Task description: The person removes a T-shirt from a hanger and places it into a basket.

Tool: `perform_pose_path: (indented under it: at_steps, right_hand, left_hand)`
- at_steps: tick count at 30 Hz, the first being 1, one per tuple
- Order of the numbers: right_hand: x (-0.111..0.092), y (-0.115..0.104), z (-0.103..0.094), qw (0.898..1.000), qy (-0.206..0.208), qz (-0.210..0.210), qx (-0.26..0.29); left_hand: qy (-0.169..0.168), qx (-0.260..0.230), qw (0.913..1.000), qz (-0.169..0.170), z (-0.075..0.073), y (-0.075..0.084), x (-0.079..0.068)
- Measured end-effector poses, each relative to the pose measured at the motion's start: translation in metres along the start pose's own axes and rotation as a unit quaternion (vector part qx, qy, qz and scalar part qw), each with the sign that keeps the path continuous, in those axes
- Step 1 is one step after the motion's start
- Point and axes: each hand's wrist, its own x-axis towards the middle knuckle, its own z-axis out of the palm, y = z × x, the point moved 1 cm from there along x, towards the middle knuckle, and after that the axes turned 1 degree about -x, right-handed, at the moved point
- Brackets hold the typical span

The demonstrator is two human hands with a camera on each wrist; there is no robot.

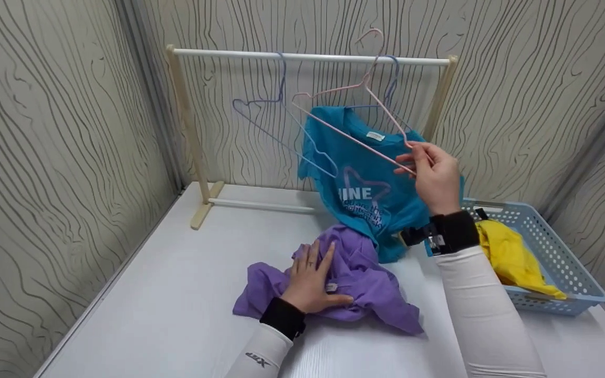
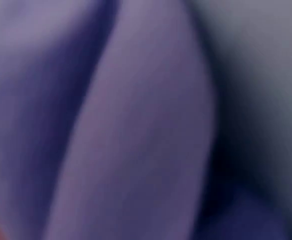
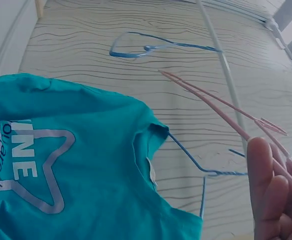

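A crumpled purple shirt (image 1: 381, 294) lies on the white table, and my left hand (image 1: 310, 281) rests on it with fingers spread. Purple folds fill the blurred left wrist view. My right hand (image 1: 435, 176) pinches a pink hanger (image 1: 352, 139) by one lower corner, its hook raised in front of the rail. Behind that hanger, a teal T-shirt (image 1: 355, 163) with a star print and lettering hangs from a blue hanger (image 3: 185, 155). Its lower hem reaches down to the purple shirt.
A clothes rack with a white rail (image 1: 229, 53) and wooden posts (image 1: 189, 126) stands at the back. Another blue hanger (image 1: 281, 100) hangs on it without clothing. To the right, a light-blue basket (image 1: 570, 262) holds a yellow garment (image 1: 512, 257). Patterned walls (image 1: 71, 105) enclose the table (image 1: 176, 294).
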Motion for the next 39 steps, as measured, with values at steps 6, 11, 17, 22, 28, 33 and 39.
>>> perform_pose_path:
  at_steps: [6, 11, 17, 22, 28, 33, 39]
  right_hand:
    - [0.015, -0.001, 0.022, 0.999, -0.033, 0.009, -0.019]
    - [0.018, 0.004, 0.034, 0.998, -0.054, 0.023, -0.036]
    - [0.015, 0.013, 0.044, 0.995, -0.082, 0.030, -0.049]
    - [0.012, 0.019, 0.049, 0.994, -0.096, 0.037, -0.047]
    - [0.008, 0.024, 0.054, 0.991, -0.121, 0.051, -0.031]
    - [0.005, 0.030, 0.054, 0.989, -0.131, 0.061, -0.020]
    - [-0.005, 0.038, 0.046, 0.991, -0.115, 0.062, -0.020]
  left_hand:
    - [-0.053, 0.008, 0.9985, -0.013, 0.004, 0.002, -0.003]
    - [-0.063, 0.032, 0.9970, -0.031, 0.005, 0.003, -0.006]
    - [-0.052, 0.052, 0.9967, -0.033, 0.005, 0.003, -0.006]
    - [-0.041, 0.045, 0.9981, -0.010, 0.004, 0.002, -0.003]
    - [0.024, 0.099, 0.9946, 0.020, 0.004, -0.001, -0.003]
    - [0.075, 0.052, 0.9955, 0.025, -0.010, -0.005, 0.000]
    - [0.105, -0.045, 0.9927, 0.040, -0.036, -0.006, -0.001]
